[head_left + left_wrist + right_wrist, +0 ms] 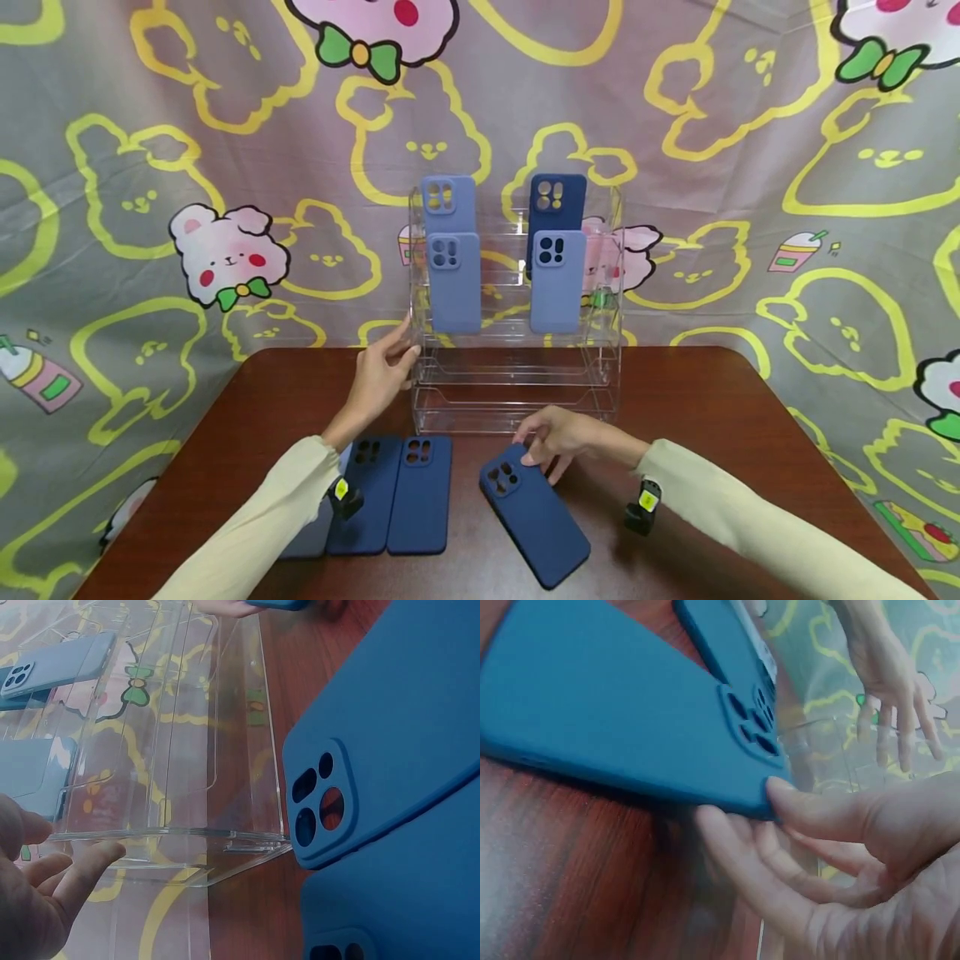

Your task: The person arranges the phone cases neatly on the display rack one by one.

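My right hand [566, 435] pinches the top corner of a dark blue phone case [538, 523], its thumb over the face near the camera cutouts. That case lies slanted, its upper end raised off the table in the right wrist view. Beside the left wall of a clear acrylic display rack [516, 422] is my left hand [378, 375], its fingers extended and touching the side. In the left wrist view, the left hand's fingers [82, 877] lie along the rack's edge. Two light blue cases [456, 287] [557, 287] stand on a lower tier.
Behind them on the rack stand another light blue case [450, 200] and a dark blue case [558, 200]. Dark blue cases [418, 500] lie side by side at the table's front left, partly under the left sleeve. A patterned cloth [712, 250] hangs behind the brown table [690, 392].
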{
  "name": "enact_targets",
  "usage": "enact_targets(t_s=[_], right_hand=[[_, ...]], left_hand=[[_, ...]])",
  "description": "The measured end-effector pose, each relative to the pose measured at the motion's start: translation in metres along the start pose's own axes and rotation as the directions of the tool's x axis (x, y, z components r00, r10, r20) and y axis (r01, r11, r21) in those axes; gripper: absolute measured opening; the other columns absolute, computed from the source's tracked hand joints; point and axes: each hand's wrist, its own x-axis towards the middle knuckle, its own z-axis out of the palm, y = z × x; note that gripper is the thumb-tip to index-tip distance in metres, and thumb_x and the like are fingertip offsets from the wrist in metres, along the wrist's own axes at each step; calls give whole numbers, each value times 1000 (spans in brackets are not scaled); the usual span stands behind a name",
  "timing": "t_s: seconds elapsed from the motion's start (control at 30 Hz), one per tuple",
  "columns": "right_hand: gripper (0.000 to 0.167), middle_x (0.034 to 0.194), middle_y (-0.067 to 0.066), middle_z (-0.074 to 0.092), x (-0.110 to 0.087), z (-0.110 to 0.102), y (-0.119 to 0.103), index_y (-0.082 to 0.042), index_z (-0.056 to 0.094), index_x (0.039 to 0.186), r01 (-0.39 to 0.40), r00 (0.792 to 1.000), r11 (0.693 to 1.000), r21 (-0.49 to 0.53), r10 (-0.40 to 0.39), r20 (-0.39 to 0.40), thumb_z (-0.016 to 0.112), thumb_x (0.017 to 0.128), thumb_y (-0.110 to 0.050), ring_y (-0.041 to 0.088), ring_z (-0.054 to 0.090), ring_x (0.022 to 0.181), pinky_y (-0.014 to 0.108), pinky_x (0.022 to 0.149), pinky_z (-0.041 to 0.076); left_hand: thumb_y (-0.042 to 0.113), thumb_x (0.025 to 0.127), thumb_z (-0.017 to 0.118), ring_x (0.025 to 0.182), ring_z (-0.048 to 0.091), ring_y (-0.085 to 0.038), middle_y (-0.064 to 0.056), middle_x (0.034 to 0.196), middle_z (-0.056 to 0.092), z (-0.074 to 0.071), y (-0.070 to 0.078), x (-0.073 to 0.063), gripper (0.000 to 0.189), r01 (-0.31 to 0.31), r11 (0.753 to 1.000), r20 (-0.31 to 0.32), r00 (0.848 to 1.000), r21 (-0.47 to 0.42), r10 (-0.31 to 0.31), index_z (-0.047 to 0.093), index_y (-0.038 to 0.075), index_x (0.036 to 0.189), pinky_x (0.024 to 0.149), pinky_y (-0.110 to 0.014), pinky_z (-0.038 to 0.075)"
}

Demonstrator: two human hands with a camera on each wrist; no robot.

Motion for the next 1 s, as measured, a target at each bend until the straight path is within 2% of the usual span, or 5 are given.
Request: enact_targets(t_s=[0.13,0.27,0.5,0.8,1.0], right_hand=[[34,89,14,72,-2,-4,3,11,65,127,118,993,991,61,-116,-23,73,96,2,20,71,74,46,67,69],[34,95,15,72,-4,-2,4,14,62,126,207,976,974,87,-199,-90,73,97,1,21,74,80,47,69,69],[35,98,20,73,-11,2,-2,13,63,127,275,950,957,90,-256,-179,73,97,1,25,76,82,51,71,68],[37,97,14,68,-20,-8,-20,11,62,131,315,923,941,123,-273,-272,72,98,-2,21,75,83,58,78,66],[37,100,16,68,-22,-17,-35,11,61,133,373,887,924,84,-328,-326,70,99,0,19,74,85,54,77,67]], left_hand=[[10,104,67,101,74,-41,-29,138,64,0,0,0,60,0,1000,-8,1000,4,0,47,22,159,60,-28,66],[10,104,67,103,74,-40,-29,138,64,0,2,0,60,3,1000,-10,1000,5,-3,47,22,159,60,-28,66],[10,104,67,101,74,-40,-29,139,64,0,2,-1,60,17,1000,-5,1000,-2,-17,47,24,159,61,-29,66],[11,104,66,102,74,-42,-29,140,62,-1,1,0,59,17,1000,-1,1000,-10,-17,46,23,159,61,-29,66],[10,103,67,103,74,-39,-28,138,64,0,3,0,59,20,1000,-7,1000,-15,-20,48,23,158,60,-29,66]])
